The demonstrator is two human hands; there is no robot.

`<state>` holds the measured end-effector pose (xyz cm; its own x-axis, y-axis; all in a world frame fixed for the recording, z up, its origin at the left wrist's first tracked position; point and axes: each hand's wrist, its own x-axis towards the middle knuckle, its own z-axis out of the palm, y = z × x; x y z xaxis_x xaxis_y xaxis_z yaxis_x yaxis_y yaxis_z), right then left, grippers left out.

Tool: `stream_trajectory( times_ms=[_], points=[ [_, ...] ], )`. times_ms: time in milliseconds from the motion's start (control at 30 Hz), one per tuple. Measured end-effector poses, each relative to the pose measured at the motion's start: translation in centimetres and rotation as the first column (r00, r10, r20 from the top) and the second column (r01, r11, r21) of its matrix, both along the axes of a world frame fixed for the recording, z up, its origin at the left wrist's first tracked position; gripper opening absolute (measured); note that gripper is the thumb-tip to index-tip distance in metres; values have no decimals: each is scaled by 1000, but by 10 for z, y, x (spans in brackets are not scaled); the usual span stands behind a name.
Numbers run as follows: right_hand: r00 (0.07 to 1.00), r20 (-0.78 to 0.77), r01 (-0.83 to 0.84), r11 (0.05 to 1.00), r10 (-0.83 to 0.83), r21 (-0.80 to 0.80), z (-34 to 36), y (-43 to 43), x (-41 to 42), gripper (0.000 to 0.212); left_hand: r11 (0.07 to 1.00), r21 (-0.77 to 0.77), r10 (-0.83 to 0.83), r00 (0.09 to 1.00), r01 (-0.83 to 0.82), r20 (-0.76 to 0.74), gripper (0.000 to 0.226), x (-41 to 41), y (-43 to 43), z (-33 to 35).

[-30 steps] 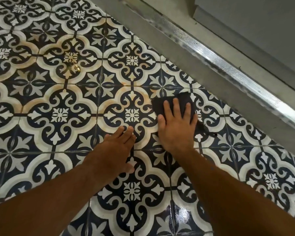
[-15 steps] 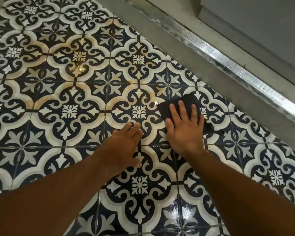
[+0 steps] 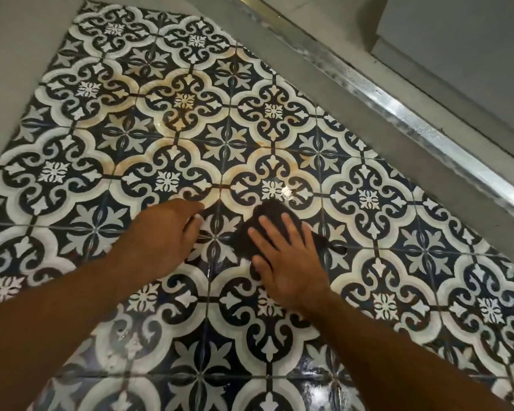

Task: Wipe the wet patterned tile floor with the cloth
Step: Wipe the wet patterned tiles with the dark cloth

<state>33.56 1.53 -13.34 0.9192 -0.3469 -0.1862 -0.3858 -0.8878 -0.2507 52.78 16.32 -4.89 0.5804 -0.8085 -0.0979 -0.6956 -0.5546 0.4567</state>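
My right hand [image 3: 288,256] lay flat on the dark cloth [image 3: 269,213], fingers straight and spread, palm pressing it down onto the patterned tile floor [image 3: 184,134]. Nothing of mine curled round it, there was only weight on top. The cloth was bunched under my fingers, its rounded front edge showing past my fingertips and a thin tail of it poking out to the right of my hand, lying on the tile. It sat near the middle of the tiled patch, just below a bright glint [image 3: 286,191] of light on the wet glaze. My left hand [image 3: 163,235] was just beside it to the left, apart from the cloth, resting on the floor with nothing in it. Its fingers reached forward and looked loosely extended, though they were blurred and I could not tell how each one lay. My bare forearms [image 3: 398,351] came in from the bottom edge. The tiles nearest me shone wet, dark blue and white, while several further out carried a rusty orange tinge along their white bands. A grey cement border [image 3: 324,93] ran along the right side of the tiles, with a shiny metal strip [image 3: 413,120] beyond it and a grey wall [image 3: 457,40] past that.
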Motion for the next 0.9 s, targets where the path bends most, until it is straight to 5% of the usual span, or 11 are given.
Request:
stream_trajectory(
  times_ms=[100, 300, 433, 533, 700, 900],
  points=[
    [951, -9, 308, 951, -309, -21, 0, 47, 34, 59, 999, -41, 21, 1000, -21, 2, 27, -5, 13, 2],
    [937, 53, 322, 912, -345, 252, 15, 134, 72, 59, 948, -109, 294, 953, -300, -66, 33, -6, 20, 5],
    [745, 142, 336, 551, -652, 764, 43, 111, 48, 51, 935, -98, 324, 933, -341, -157, 34, -27, 30, -12],
    [701, 198, 453, 642, -685, 619, 41, 61, 17, 44, 947, -77, 300, 942, -313, -148, 50, -56, 17, -33],
    [810, 219, 491, 833, -544, 254, 17, -8, 12, 41, 937, 246, 222, 967, -248, 126, 82, -96, -13, -70],
    [782, 127, 607, 792, -610, 63, -4, -27, 27, 58, 963, 269, -70, 977, 14, 201, 78, -54, 30, -85]
  ],
)
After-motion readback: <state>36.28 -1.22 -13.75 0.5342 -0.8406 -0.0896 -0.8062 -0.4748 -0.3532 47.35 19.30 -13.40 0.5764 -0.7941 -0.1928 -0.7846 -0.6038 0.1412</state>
